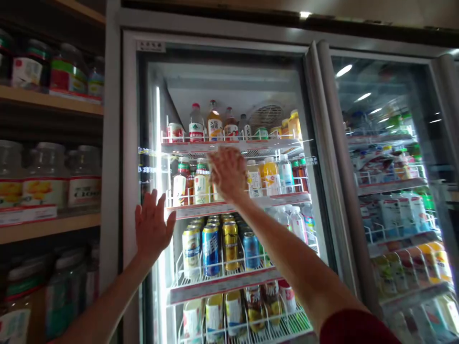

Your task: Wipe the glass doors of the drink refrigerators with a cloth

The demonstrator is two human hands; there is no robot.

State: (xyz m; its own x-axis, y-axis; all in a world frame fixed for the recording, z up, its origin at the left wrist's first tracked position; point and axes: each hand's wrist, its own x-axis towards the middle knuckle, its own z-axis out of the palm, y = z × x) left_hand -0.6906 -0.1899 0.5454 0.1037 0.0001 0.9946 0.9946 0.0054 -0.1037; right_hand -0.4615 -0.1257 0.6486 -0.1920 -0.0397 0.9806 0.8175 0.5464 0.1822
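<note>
I face a glass-fronted drinks fridge (222, 38) lit from inside. My left hand (152, 229) is open, fingers spread, held flat against the left door frame at mid height. My right hand (227, 172) reaches forward at the second shelf (279, 199), in front of bottles there; it is blurred, and its fingers look loosely spread with nothing seen in them. Juice and tea bottles (214, 122) line the top shelf. Beer cans (211, 248) in blue, gold and white stand on the third shelf below my right forearm.
Wooden shelves (50, 102) with large plastic jars stand to the left of the fridge. A second fridge section (390, 186) with a shut glass door, holding cartons and bottles, is on the right. More bottles (251, 306) fill the bottom rack.
</note>
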